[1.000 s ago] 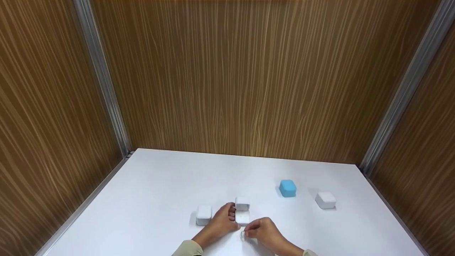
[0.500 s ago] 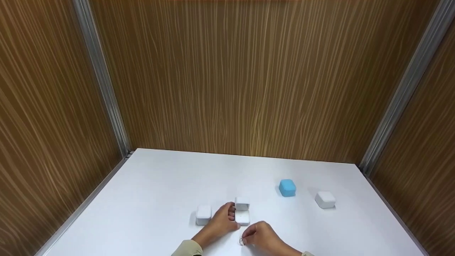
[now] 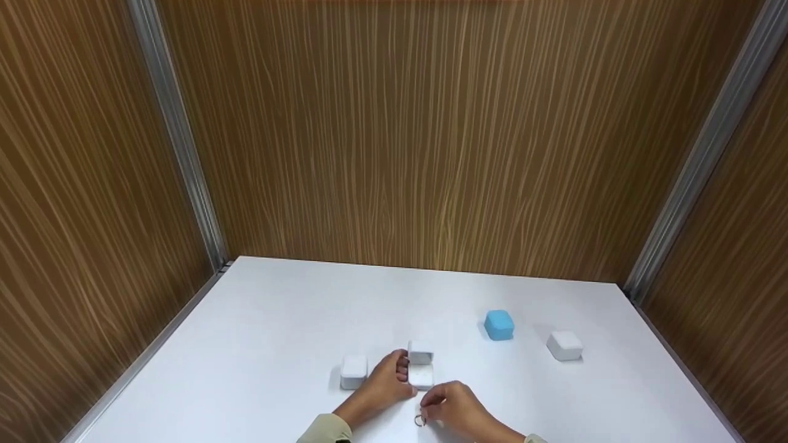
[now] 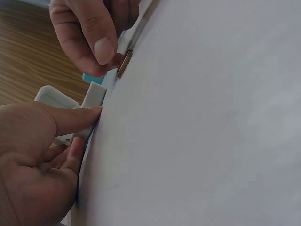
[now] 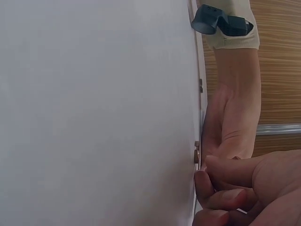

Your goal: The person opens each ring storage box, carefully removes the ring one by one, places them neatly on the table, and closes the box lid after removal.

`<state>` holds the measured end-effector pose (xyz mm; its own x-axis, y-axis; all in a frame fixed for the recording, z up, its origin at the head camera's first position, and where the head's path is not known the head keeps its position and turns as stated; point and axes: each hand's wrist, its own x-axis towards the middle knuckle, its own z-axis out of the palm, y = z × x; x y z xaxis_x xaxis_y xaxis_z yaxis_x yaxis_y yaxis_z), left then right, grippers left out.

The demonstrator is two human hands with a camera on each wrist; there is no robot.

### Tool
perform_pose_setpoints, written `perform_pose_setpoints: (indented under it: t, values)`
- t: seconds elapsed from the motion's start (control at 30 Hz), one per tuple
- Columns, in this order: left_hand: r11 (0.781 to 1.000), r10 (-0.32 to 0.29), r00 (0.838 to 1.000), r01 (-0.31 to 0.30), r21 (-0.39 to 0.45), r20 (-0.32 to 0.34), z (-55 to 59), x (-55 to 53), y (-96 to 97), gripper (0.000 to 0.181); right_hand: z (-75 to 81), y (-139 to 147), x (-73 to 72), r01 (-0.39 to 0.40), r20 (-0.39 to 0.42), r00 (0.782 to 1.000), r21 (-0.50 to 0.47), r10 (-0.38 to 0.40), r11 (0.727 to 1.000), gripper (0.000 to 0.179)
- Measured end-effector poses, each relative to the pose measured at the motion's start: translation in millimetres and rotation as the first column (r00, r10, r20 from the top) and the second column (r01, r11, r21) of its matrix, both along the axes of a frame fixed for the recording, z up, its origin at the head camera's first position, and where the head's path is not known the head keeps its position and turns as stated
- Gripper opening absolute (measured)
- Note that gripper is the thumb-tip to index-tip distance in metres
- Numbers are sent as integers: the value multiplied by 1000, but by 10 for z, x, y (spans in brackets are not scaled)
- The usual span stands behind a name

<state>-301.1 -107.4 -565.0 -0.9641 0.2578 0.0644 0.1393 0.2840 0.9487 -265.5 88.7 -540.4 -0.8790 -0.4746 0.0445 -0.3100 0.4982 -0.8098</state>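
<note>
A small copper-coloured ring (image 3: pixel 420 421) lies on the table (image 3: pixel 295 314) near its front edge, apparently flat, at the fingertips of the right hand (image 3: pixel 458 407). That hand's thumb and fingers are bent, tips drawn near each other at the ring's edge; whether they pinch the ring or only touch it, I cannot tell.

Just beyond the ring stands a white ring box (image 3: pixel 421 375), its lid (image 3: pixel 421 352) raised upright at the far side and its pale inside facing the person. The left hand (image 3: pixel 383 380) holds this box by its left side, thumb at the near front corner and fingers bent round toward the back.

Just to the left of that hand sits a closed white box (image 3: pixel 354 372). Farther back on the right is a blue box (image 3: pixel 499 325), also closed, and to its right, a little nearer, a second white block (image 3: pixel 565 346) of similar rounded shape. These two stand well apart from the hands.

Light sleeves (image 3: pixel 326 429) cover both forearms, and a dark gadget (image 5: pixel 214 20) sits at the left cuff. Wood-grain panels (image 3: pixel 394 135) surround the white table, with grey metal posts (image 3: pixel 178 129) at the corners.
</note>
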Motion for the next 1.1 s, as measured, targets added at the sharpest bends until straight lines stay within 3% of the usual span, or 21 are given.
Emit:
perform_pose_setpoints:
  t: [0.4,0.67,0.87,1.1]
  values:
    - [1000,-5,1000,5,-16,16,5,4,-8,76,100,71,-117,52,-48,998,11,-51,999,12]
    - [1000,4,1000,-4,-6,23,13,8,2,75,233,70,-264,153,-25,988,-11,-153,988,23]
    - [1000,3,1000,-3,-22,18,30,5,7,73,306,50,-390,244,-40,969,-12,-245,970,28]
    - [999,1,999,2,-54,46,49,-2,6,72,280,6,-516,363,-122,926,36,-356,931,33]
